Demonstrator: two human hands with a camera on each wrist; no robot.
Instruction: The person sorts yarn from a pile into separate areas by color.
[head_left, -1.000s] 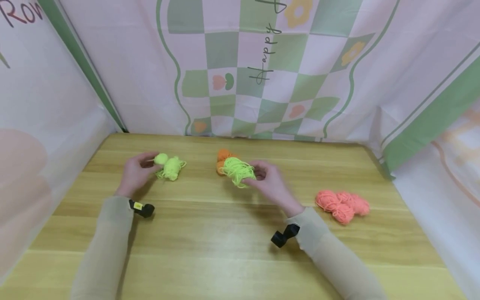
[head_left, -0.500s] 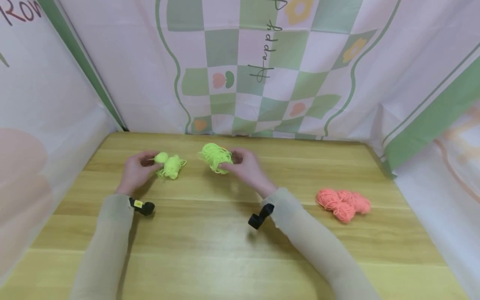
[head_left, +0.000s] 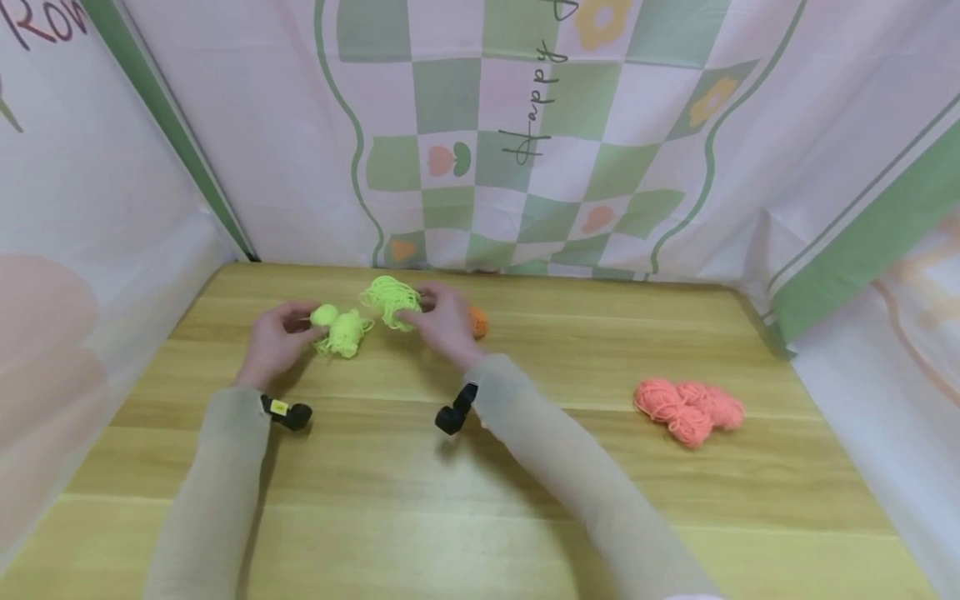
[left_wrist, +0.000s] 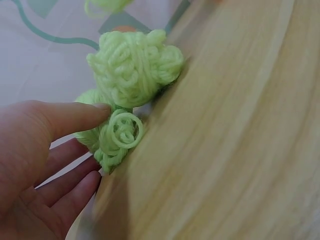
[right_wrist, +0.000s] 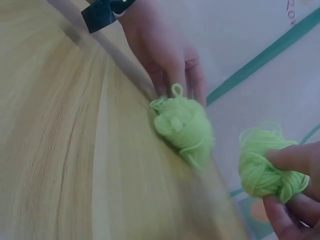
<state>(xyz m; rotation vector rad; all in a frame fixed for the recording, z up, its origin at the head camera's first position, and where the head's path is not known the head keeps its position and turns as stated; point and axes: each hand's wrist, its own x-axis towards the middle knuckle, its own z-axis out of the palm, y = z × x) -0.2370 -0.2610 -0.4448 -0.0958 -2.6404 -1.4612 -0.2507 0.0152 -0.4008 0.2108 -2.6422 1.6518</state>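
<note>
My left hand (head_left: 272, 343) rests at the far left of the table, thumb and fingers around the nearer of two yellow-green yarn balls (head_left: 345, 333) sitting together. In the left wrist view the thumb presses on that smaller yarn ball (left_wrist: 122, 132), with the fingers behind and below it. A little to the right, my right hand (head_left: 444, 321) holds another yellow-green yarn ball (head_left: 390, 302) above the table, loose loops sticking out. The right wrist view shows this yarn ball (right_wrist: 265, 167) pinched between thumb and fingers.
Orange yarn (head_left: 478, 322) lies behind my right hand, mostly hidden by it. Several coral yarn balls (head_left: 688, 410) are grouped on the right side of the wooden table (head_left: 360, 517). A printed curtain (head_left: 450, 100) hangs along the table's back edge.
My right hand has carried its yellow-green yarn ball leftward and slightly back, passing in front of the orange yarn, closer to the left pair. My left hand stays put.
</note>
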